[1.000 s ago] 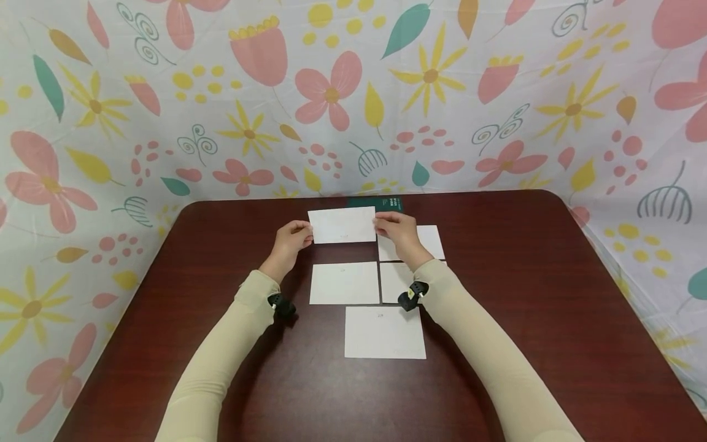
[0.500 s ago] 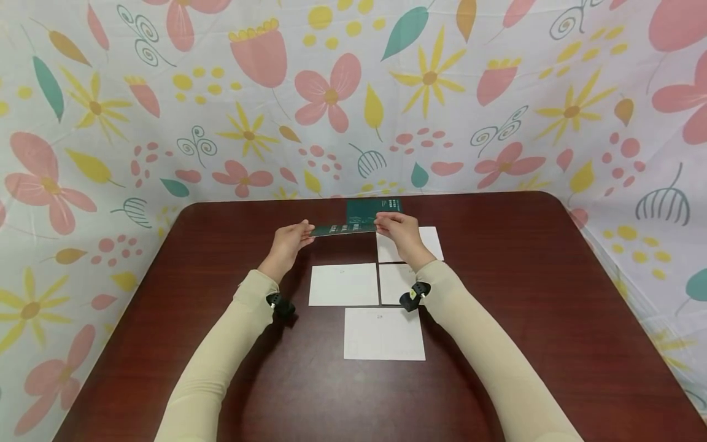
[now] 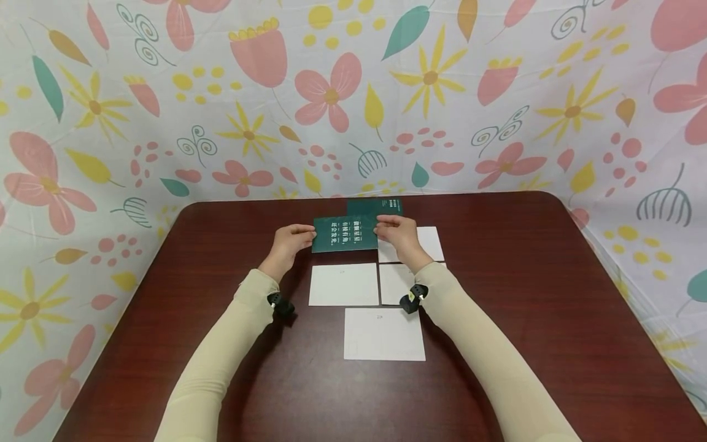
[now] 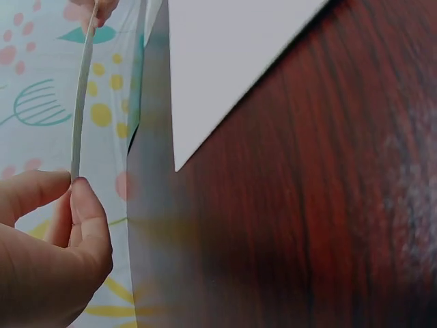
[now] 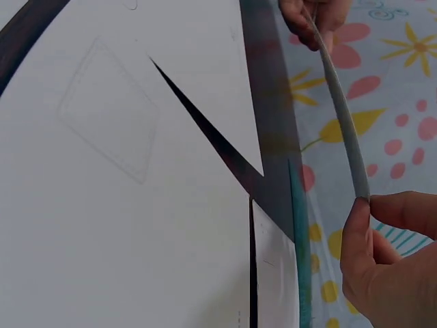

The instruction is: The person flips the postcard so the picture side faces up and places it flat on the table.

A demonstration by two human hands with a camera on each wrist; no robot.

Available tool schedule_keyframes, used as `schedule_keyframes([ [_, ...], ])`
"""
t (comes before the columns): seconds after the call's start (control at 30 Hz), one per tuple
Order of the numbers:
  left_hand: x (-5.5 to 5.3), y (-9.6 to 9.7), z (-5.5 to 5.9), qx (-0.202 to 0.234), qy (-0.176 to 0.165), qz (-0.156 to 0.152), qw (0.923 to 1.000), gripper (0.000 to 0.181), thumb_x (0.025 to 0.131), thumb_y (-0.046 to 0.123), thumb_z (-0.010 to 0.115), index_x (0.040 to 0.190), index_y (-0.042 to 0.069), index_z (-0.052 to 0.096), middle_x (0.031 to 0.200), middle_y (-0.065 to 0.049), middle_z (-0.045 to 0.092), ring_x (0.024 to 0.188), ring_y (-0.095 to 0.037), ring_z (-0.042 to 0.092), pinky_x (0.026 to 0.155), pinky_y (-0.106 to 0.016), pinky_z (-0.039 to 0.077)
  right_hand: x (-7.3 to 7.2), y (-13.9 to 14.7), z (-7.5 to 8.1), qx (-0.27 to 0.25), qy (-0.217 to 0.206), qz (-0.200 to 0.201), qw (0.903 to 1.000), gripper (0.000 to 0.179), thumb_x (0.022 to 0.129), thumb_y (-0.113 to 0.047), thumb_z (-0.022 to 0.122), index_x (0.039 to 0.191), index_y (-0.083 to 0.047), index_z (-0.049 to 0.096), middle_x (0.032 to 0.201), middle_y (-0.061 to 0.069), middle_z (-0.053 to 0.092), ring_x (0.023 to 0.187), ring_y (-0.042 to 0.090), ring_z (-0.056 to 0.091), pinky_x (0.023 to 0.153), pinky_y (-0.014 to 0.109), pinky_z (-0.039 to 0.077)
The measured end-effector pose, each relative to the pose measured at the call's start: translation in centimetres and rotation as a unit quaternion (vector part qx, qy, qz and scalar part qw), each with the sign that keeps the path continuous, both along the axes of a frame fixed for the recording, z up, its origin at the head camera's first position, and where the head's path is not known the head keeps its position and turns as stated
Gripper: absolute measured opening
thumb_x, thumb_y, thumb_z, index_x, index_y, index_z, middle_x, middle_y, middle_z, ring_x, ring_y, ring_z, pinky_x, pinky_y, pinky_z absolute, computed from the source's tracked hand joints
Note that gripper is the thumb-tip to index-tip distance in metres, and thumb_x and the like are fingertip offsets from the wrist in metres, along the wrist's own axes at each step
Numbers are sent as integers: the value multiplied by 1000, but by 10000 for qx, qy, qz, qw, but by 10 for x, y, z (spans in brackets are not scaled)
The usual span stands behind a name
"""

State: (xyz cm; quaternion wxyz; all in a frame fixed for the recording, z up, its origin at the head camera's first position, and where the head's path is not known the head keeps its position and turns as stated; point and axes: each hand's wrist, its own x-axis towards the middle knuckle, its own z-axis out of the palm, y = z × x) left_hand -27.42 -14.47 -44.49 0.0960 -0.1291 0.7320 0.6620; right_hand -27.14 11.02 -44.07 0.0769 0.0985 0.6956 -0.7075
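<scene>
A green card (image 3: 345, 234) with white lettering is held up above the far part of the table, its printed side facing the head camera. My left hand (image 3: 289, 245) pinches its left short edge between thumb and fingers. At the opposite edge, my right hand (image 3: 402, 238) pinches it the same way. Both wrist views show the card (image 4: 80, 102) edge-on and slightly bowed. Just nearer than it lies a white card (image 3: 343, 285). Beneath my right hand and wrist, another white card (image 3: 432, 242) and a third white card (image 3: 393, 283) are partly hidden.
A further white card (image 3: 383, 334) lies closest to me on the dark red-brown table (image 3: 309, 387). At the back edge, a second green card (image 3: 361, 206) is partly covered by the held one. A flowered cloth (image 3: 331, 153) hangs behind the table.
The held card has turned over between my hands: its white side showed first, then it was nearly edge-on, and now its green side shows. Both hands have stayed almost in place.
</scene>
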Motion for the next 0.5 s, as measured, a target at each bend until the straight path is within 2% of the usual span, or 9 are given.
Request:
schedule_keyframes([
  [0.1, -1, 2, 0, -211, 102, 39, 9997, 33, 91, 5, 65, 123, -1, 61, 112, -16, 62, 98, -24, 62, 91, -34, 52, -2, -1, -2, 157, -24, 10, 9999, 39, 92, 0, 62, 130, 3, 56, 122, 21, 59, 109, 25, 61, 88, 30, 53],
  [0.23, -3, 5, 1, -606, 203, -19, 9980, 36, 91, 5, 64, 126, -1, 60, 108, -18, 64, 100, -27, 63, 88, -34, 54, -4, -3, -4, 479, -39, 5, 9988, 36, 91, -1, 63, 127, 3, 59, 121, 22, 60, 107, 27, 63, 87, 32, 54],
  [0.33, -5, 8, 1, -969, 240, -145, 9949, 36, 91, 6, 65, 126, -1, 61, 109, -19, 63, 102, -31, 63, 88, -36, 54, -5, -5, -5, 914, -23, 34, 9958, 34, 90, -3, 65, 123, 3, 62, 116, 21, 62, 97, 27, 66, 84, 34, 55],
  [0.5, -8, 9, 0, -1623, 166, -436, 9856, 41, 88, 10, 70, 126, 0, 58, 110, -19, 61, 99, -34, 64, 89, -41, 53, -5, -10, -5, 1768, -79, 223, 9840, 35, 89, -7, 68, 122, 1, 62, 112, 20, 65, 77, 23, 69, 78, 35, 57],
])
